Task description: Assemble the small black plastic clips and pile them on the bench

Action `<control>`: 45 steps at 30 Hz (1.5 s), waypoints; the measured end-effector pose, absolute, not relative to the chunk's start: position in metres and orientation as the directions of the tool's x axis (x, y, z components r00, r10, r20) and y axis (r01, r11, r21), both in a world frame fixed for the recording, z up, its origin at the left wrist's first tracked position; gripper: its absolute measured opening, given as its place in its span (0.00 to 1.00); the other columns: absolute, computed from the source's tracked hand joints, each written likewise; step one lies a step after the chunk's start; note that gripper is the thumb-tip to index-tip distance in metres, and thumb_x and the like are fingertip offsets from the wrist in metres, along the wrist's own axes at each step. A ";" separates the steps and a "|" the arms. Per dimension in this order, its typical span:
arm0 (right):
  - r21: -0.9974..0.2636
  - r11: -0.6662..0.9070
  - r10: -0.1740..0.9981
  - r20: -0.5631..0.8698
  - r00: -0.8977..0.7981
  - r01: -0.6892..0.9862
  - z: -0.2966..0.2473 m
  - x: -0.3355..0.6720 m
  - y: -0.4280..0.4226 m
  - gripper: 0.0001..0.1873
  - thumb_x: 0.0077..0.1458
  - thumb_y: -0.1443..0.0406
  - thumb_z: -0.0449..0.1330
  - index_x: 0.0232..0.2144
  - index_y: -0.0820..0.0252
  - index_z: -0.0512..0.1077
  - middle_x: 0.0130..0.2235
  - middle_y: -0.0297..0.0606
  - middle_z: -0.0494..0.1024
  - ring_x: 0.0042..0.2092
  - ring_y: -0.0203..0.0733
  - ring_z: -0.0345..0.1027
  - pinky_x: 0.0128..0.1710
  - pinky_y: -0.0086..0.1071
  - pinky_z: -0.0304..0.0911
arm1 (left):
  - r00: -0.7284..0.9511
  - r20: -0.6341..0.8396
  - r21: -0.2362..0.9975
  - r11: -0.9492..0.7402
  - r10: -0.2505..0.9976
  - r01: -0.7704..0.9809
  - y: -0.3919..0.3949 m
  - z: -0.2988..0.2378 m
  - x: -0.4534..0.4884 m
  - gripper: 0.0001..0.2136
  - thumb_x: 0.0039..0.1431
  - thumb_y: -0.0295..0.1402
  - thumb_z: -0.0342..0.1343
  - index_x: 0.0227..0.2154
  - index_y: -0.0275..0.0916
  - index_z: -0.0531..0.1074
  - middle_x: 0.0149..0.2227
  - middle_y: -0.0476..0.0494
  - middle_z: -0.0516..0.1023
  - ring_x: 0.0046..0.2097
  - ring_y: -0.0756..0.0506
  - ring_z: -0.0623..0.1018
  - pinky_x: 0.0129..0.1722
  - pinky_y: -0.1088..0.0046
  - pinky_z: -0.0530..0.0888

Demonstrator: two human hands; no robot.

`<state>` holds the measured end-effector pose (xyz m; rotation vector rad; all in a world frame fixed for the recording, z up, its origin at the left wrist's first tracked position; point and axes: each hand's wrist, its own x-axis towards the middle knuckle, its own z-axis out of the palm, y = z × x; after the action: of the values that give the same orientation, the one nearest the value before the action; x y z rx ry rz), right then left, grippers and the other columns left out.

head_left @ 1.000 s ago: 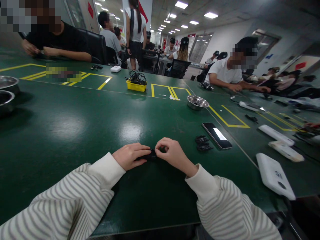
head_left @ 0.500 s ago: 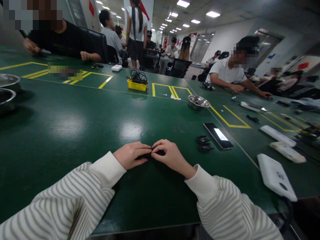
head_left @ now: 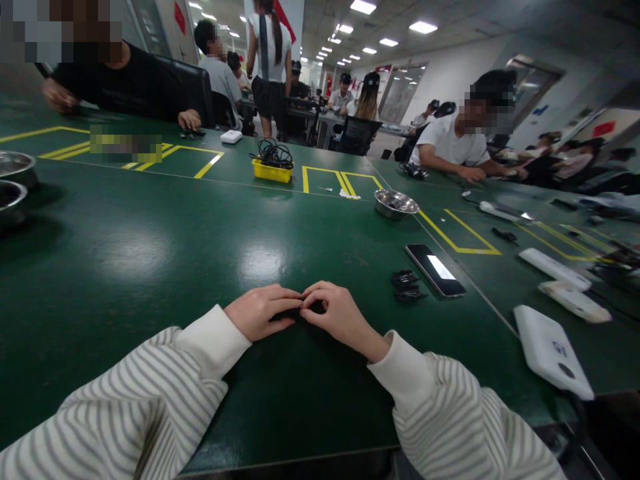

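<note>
My left hand (head_left: 260,311) and my right hand (head_left: 338,313) rest together on the green table (head_left: 150,253), fingertips meeting. Both are closed around a small black object (head_left: 300,310) that is mostly hidden between the fingers. Both arms wear striped sleeves. A little to the right of my right hand lie two small black clips (head_left: 406,285) and a phone (head_left: 434,269) with its screen up.
A white box-shaped device (head_left: 550,350) lies near the table's right edge, with white bars (head_left: 554,269) beyond it. A steel bowl (head_left: 395,203) and a yellow tray of black cables (head_left: 273,167) stand farther back. Steel bowls (head_left: 13,180) sit at far left. Other people sit around the table.
My right hand has closed in against the left, so the black object shows less than before. The person at back left has moved a hand along the table.
</note>
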<state>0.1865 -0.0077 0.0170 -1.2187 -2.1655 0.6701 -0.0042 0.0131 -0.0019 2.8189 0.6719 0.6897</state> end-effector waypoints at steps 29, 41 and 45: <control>-0.772 0.200 0.950 0.001 -0.313 0.604 0.030 0.214 0.014 0.04 0.41 0.68 0.56 0.22 0.66 0.70 0.21 0.34 0.71 0.23 0.31 0.63 0.24 0.24 0.60 | 0.805 0.364 0.219 -0.883 0.469 0.415 0.012 0.000 -0.004 0.12 0.53 0.31 0.49 0.41 0.35 0.68 0.42 0.39 0.72 0.39 0.46 0.73 0.38 0.69 0.72; -0.575 0.303 0.937 0.034 -0.348 0.760 0.034 0.223 0.015 0.05 0.43 0.69 0.55 0.24 0.63 0.71 0.23 0.33 0.73 0.24 0.31 0.65 0.26 0.25 0.62 | 0.808 0.364 0.225 -0.886 0.462 0.405 0.012 0.000 -0.003 0.13 0.53 0.31 0.50 0.41 0.33 0.68 0.42 0.38 0.72 0.40 0.45 0.72 0.38 0.69 0.71; -0.626 0.318 0.908 -0.014 -0.418 0.712 0.040 0.225 0.012 0.06 0.44 0.66 0.58 0.27 0.62 0.71 0.23 0.33 0.73 0.25 0.31 0.66 0.26 0.24 0.62 | 0.803 0.352 0.227 -0.876 0.482 0.426 0.013 0.001 -0.005 0.13 0.53 0.31 0.50 0.41 0.34 0.68 0.42 0.39 0.72 0.39 0.45 0.72 0.38 0.68 0.72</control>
<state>0.2255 0.0124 0.0401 -1.4487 -2.2491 0.8014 -0.0048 0.0134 0.0011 2.8513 0.7214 0.6123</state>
